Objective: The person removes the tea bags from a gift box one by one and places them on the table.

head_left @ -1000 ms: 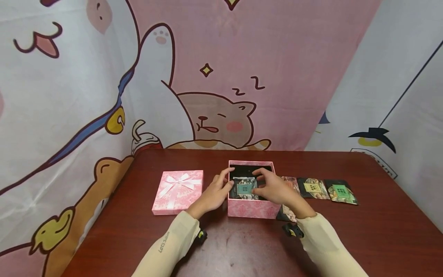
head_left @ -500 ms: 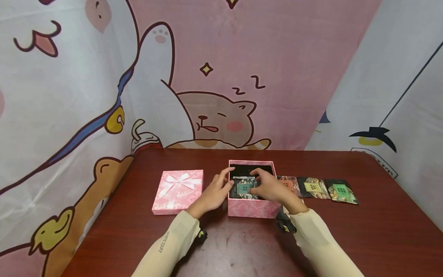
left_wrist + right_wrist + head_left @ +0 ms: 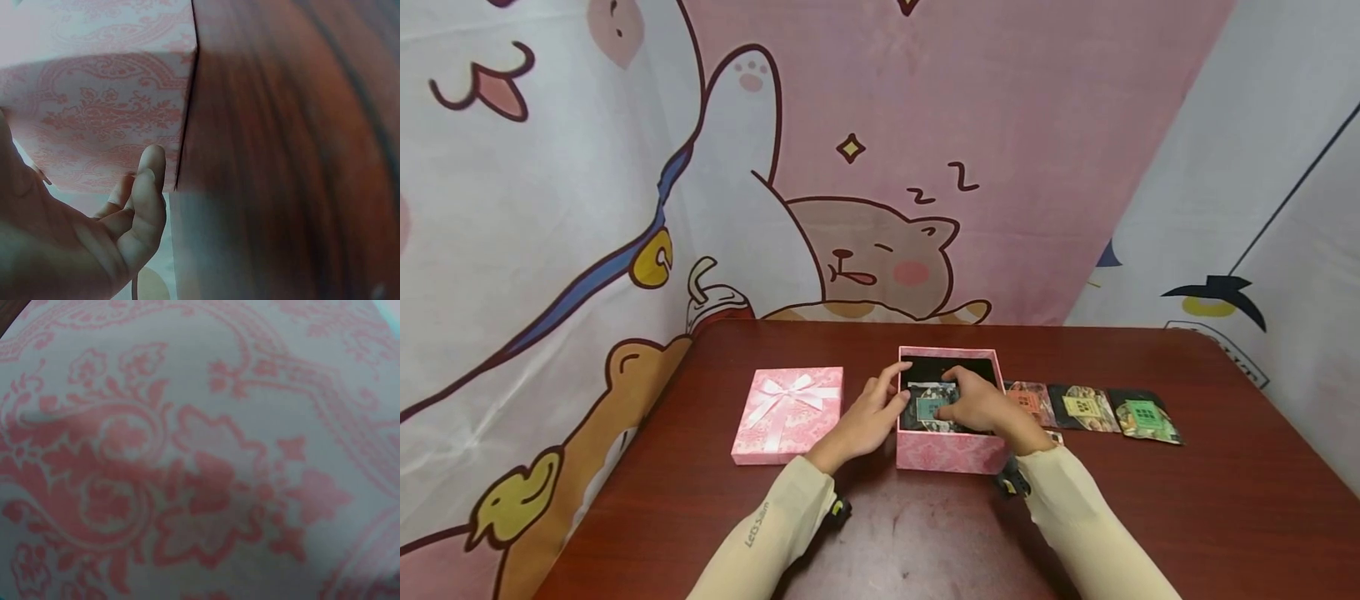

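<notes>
A pink patterned gift box (image 3: 952,454) stands without its lid at mid-table. A dark packet with a teal label (image 3: 931,407) lies inside, over the box's black lining (image 3: 932,368). My left hand (image 3: 868,417) holds the box's left wall, with thumb and index finger over the rim. In the left wrist view, other fingers (image 3: 147,206) rest along the outer wall. My right hand (image 3: 981,404) reaches into the box from the right, its thumb resting on the packet. Its other fingertips are partly hidden. Only the box's pink pattern (image 3: 206,481) fills the right wrist view.
The pink box lid (image 3: 787,415) with a white bow lies to the left. Packets with red (image 3: 1028,402), yellow (image 3: 1082,407) and green (image 3: 1144,414) labels lie in a row to the right. Another packet (image 3: 1055,437) is mostly hidden under the right forearm. A cartoon cloth hangs behind.
My right hand has moved slightly left across the packet, and its forearm has shifted left too. The left hand, the box and the packet stay in place.
</notes>
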Tool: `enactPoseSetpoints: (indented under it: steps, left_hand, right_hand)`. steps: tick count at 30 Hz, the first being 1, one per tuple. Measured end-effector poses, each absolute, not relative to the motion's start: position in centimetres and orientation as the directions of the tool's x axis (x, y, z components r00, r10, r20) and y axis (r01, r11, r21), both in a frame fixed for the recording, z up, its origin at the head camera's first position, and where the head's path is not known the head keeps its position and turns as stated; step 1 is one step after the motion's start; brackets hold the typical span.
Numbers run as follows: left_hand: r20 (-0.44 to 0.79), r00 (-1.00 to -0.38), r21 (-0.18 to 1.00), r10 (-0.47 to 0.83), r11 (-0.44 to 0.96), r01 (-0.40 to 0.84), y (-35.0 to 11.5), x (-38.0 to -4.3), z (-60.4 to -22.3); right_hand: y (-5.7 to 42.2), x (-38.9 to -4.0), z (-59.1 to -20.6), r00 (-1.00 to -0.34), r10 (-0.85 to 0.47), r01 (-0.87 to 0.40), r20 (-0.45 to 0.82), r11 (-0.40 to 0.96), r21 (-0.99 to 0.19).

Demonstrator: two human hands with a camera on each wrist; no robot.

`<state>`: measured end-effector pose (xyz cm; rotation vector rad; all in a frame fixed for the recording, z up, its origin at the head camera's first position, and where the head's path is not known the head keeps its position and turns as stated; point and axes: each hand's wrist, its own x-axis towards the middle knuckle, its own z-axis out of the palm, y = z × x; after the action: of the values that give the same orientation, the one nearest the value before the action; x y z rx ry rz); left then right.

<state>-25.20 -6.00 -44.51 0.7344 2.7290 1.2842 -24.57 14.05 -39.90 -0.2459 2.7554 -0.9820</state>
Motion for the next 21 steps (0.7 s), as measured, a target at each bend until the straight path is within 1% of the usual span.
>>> enactPoseSetpoints:
  steps: [5, 15, 21]
  left_hand:
    - [0.146, -0.886, 0.737, 0.439, 0.55, 0.394, -5.92, -25.16, -44.36]
    - [0.152, -0.891, 0.731, 0.427, 0.558, 0.393, -5.84, -25.12, -44.43]
    - [0.128, -0.89, 0.747, 0.437, 0.548, 0.377, -5.89, -25.21, -44.49]
  right_hand:
    - [14.06, -24.61, -40.07, -0.964, -0.224, -0.082, -0.143, 0.764, -0.64]
    - [14.03, -24.26, -40.0, -0.975, -0.208, -0.107, -0.081, 0.753, -0.65]
    - [14.03, -24.12, -39.85, -0.976, -0.212, -0.114, -0.059, 0.717, -0.688]
